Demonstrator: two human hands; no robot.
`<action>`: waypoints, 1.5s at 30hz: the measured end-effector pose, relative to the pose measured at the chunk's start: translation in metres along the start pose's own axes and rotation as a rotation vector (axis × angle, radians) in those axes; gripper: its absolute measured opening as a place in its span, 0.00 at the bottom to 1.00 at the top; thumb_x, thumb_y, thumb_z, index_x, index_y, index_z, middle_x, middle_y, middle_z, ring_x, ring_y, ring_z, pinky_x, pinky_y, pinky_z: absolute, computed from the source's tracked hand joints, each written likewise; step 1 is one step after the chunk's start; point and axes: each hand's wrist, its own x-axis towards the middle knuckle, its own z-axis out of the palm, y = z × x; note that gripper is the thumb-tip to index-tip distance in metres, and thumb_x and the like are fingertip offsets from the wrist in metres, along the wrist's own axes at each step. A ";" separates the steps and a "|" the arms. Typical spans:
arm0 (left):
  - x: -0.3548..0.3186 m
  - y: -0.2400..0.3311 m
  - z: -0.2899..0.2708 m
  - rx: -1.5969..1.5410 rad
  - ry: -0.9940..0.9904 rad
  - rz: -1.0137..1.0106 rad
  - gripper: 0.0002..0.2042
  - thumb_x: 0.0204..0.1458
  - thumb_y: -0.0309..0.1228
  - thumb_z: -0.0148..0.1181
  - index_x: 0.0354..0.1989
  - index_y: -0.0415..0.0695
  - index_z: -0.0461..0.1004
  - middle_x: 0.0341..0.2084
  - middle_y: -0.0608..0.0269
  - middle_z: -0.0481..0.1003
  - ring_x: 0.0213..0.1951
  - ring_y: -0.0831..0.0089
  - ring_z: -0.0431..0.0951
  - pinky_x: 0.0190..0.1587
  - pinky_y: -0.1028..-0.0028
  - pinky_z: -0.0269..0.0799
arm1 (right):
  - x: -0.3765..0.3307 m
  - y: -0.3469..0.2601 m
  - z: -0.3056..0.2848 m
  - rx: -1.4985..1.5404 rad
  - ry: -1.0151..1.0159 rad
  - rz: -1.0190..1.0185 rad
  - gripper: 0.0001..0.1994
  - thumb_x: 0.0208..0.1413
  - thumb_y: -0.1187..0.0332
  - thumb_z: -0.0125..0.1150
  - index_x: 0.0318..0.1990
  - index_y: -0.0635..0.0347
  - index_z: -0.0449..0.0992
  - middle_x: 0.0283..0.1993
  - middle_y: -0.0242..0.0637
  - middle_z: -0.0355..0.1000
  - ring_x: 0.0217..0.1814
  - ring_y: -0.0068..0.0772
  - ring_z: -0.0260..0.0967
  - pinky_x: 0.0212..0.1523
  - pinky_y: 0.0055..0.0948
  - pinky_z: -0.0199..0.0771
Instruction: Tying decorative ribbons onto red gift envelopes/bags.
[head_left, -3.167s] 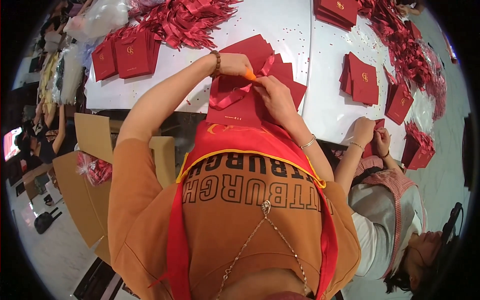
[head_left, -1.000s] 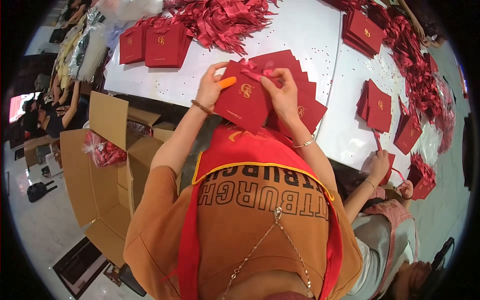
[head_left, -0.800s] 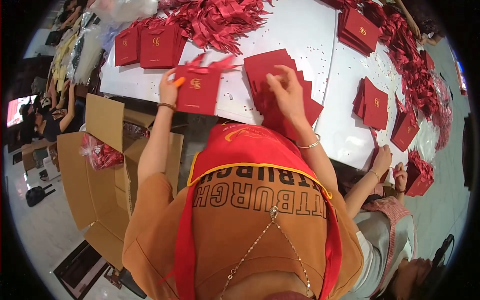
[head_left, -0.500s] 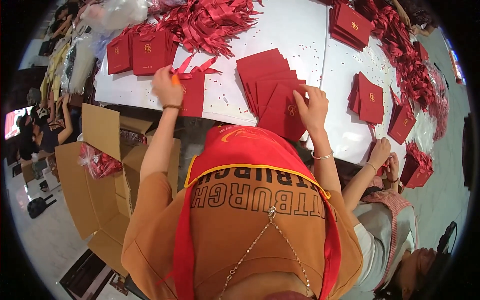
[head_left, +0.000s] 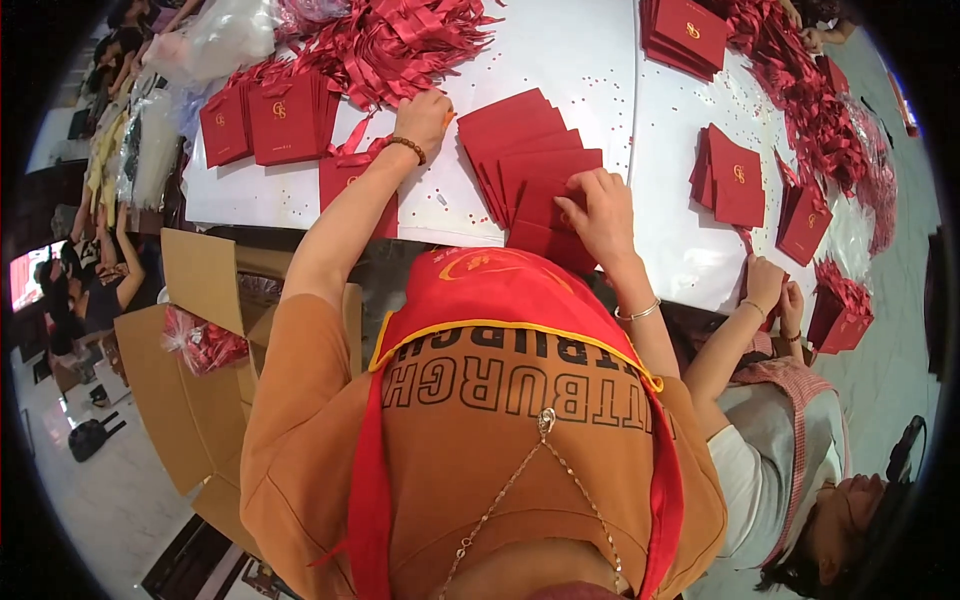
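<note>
My left hand (head_left: 424,120), with an orange cover on one finger, is at the lower edge of a heap of red ribbons (head_left: 410,45). Its fingers are curled together, and whatever they hold is hidden. Below that forearm lies a red paper bag (head_left: 385,220) with loose ribbon on top. My right hand (head_left: 603,215) bends its fingers around the upper side of a small red paper bag (head_left: 545,242) at the table's near edge. Several more flat red bags (head_left: 510,120) fan out beyond it.
Red bags with ribbons (head_left: 290,120) stand at the left of the white table (head_left: 590,50). A cardboard box (head_left: 165,400) stands open at lower left. A co-worker's hands (head_left: 768,285) work at the right, near more red bags (head_left: 738,175).
My left hand has moved right and away from me, from the ribboned bag to the ribbon heap. My right hand has shifted slightly nearer, and the bag under it has tilted.
</note>
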 end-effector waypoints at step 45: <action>-0.029 0.133 -0.048 -0.673 -0.104 -0.271 0.06 0.47 0.27 0.56 0.32 0.39 0.73 0.25 0.59 0.76 0.26 0.76 0.74 0.29 0.77 0.68 | 0.064 0.023 0.036 0.576 -0.605 0.291 0.14 0.46 0.69 0.60 0.41 0.65 0.74 0.35 0.46 0.73 0.38 0.38 0.71 0.40 0.31 0.68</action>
